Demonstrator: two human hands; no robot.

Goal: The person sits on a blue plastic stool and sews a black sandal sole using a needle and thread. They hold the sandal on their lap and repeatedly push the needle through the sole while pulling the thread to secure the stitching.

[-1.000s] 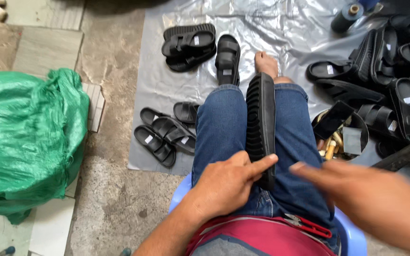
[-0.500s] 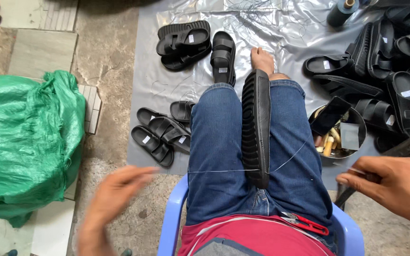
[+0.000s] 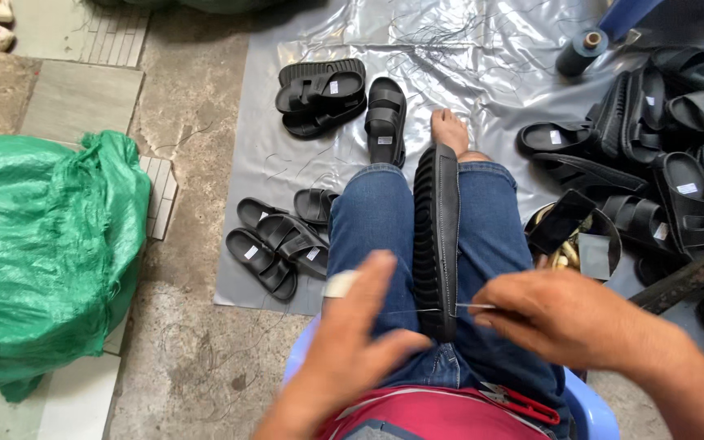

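Note:
A black sandal [image 3: 436, 236] stands on edge, clamped between my knees, ridged sole to the left. My right hand [image 3: 568, 319] pinches a thin needle [image 3: 474, 306] at the sandal's near end on its right side. A fine thread [image 3: 405, 311] runs left from the sole toward my left hand [image 3: 352, 346], which is blurred. Its fingers are spread beside the sandal, and one finger wears a white tape wrap. I cannot tell whether it touches the thread.
Red-handled snips [image 3: 523, 403] lie on my lap; I sit on a blue plastic chair [image 3: 592, 411]. Black sandals lie on the grey plastic sheet [image 3: 499, 90] at left [image 3: 279, 248], ahead [image 3: 323, 94] and piled right [image 3: 678, 155]. There are also a dark thread spool [image 3: 584, 49], a bowl [image 3: 576, 236] and a green sack [image 3: 42, 261].
My left hand, which had swung out to the left drawing the thread, has come back in beside the sandal. My right hand moved from the right up to the sandal's near end.

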